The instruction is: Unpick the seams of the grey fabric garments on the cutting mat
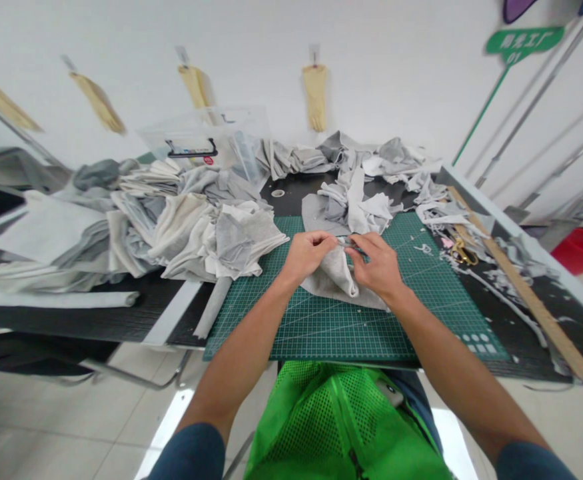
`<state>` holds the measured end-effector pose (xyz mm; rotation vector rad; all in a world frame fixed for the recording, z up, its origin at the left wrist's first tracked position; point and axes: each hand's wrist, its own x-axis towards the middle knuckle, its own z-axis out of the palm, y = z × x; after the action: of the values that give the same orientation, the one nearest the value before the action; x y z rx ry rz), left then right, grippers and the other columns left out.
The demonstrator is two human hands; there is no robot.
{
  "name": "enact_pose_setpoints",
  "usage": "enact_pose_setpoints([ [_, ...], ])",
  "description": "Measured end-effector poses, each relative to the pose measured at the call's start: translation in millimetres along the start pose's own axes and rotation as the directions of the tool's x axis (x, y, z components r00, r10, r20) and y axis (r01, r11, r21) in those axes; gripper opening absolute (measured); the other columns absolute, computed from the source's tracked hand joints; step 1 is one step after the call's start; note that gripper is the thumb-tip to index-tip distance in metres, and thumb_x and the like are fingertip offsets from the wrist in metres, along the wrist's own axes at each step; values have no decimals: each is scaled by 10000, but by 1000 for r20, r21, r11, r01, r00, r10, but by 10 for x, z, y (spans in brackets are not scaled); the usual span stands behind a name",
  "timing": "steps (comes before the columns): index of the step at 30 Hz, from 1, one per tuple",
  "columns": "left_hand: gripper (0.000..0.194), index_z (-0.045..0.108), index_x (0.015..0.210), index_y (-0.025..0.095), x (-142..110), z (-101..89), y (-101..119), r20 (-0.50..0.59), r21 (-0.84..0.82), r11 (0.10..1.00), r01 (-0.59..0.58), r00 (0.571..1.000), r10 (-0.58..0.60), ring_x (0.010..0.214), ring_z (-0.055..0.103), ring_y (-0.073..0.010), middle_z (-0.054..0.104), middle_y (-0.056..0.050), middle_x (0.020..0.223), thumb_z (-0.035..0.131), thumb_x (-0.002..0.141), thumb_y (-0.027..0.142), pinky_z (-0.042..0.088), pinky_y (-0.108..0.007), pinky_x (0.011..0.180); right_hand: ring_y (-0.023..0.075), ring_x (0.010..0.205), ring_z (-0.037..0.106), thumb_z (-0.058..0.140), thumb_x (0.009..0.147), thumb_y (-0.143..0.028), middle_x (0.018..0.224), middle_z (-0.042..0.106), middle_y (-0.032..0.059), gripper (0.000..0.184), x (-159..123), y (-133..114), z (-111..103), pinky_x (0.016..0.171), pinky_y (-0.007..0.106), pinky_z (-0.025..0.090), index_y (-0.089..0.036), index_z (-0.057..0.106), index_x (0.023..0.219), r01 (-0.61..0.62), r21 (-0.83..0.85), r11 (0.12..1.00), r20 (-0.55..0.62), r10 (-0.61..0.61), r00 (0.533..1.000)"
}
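My left hand (307, 253) and my right hand (378, 265) meet over a light grey piece of fabric (335, 279) that lies bunched on the green cutting mat (321, 320). Both hands are closed, pinching the top edge of the fabric between thumb and fingers. A small thin item (347, 244) shows between the fingertips; I cannot make out what it is. The fabric's lower part spreads flat on the mat under my right wrist.
A heap of grey and white fabric pieces (186, 230) lies left of the mat, more scraps (361, 193) behind it. A clear plastic box (206, 143) stands at the back. Yellow-handled scissors (464, 253) and a long wooden ruler (526, 293) lie at the right.
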<state>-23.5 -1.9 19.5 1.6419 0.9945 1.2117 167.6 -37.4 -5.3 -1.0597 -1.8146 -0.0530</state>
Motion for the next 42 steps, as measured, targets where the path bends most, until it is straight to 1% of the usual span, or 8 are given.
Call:
enact_pose_setpoints([
  [7, 276, 781, 789, 155, -12, -12, -7, 64, -12, 1000, 18, 998, -17, 674, 583, -143, 714, -16, 745, 721, 815, 424, 444, -247, 610, 258, 991, 669, 551, 1021, -343, 1054, 728, 108, 272, -3, 18, 9, 918, 407, 553, -231, 720, 1202, -20, -26, 999, -14, 20, 1000],
  [14, 294, 811, 894, 153, -17, -18, -26, 101, -25, 999, -21, 995, 23, 726, 597, -147, 742, -28, 819, 706, 844, 423, 460, -255, 672, 242, 967, 674, 569, 1014, -317, 1038, 727, 93, 255, 6, -7, 1, 884, 383, 560, -232, 712, 1207, 5, 40, 999, -5, -5, 1000],
  [22, 280, 819, 920, 157, -25, -2, -34, 95, -44, 999, -14, 995, 18, 754, 615, -159, 762, -38, 855, 709, 842, 403, 471, -264, 696, 246, 963, 681, 565, 1020, -306, 1042, 739, 95, 232, 11, -13, 8, 872, 387, 557, -242, 729, 1172, -2, 82, 997, 3, 2, 1000],
  [27, 269, 819, 905, 152, -35, 2, -11, 99, -69, 998, -6, 995, 12, 734, 604, -150, 755, -38, 832, 712, 848, 393, 463, -264, 691, 240, 938, 683, 543, 1034, -322, 1025, 749, 95, 244, 10, -10, 5, 855, 387, 549, -229, 746, 1132, -9, 104, 995, 9, 8, 1000],
  [31, 272, 811, 886, 149, -30, -1, -13, 101, -73, 997, -5, 995, 12, 723, 594, -146, 749, -40, 829, 718, 850, 402, 454, -260, 674, 232, 904, 681, 556, 1027, -345, 982, 750, 85, 245, 16, -20, 1, 840, 383, 543, -225, 759, 1095, -56, 156, 986, -2, 57, 998],
  [37, 270, 795, 899, 154, -12, -18, -46, 93, -73, 997, -7, 996, 14, 726, 590, -142, 737, -32, 824, 721, 851, 409, 445, -252, 660, 241, 897, 683, 582, 996, -410, 998, 748, 81, 275, 26, 59, 15, 841, 399, 542, -212, 756, 1076, -243, 225, 944, -68, 264, 962],
  [39, 267, 791, 886, 155, -10, -17, -50, 93, -64, 998, -9, 996, 15, 723, 589, -142, 733, -30, 818, 723, 846, 410, 445, -252, 657, 244, 894, 679, 614, 973, -422, 1003, 747, 81, 275, 29, 68, 6, 853, 405, 543, -210, 753, 1080, -260, 218, 941, -53, 278, 959],
  [42, 269, 788, 866, 155, -10, -7, -46, 87, -51, 999, -5, 996, 10, 701, 579, -139, 723, -24, 790, 722, 840, 414, 442, -253, 645, 241, 896, 673, 623, 962, -390, 1001, 745, 79, 258, 33, 23, -26, 856, 398, 539, -211, 749, 1097, -216, 207, 954, -14, 223, 975],
])
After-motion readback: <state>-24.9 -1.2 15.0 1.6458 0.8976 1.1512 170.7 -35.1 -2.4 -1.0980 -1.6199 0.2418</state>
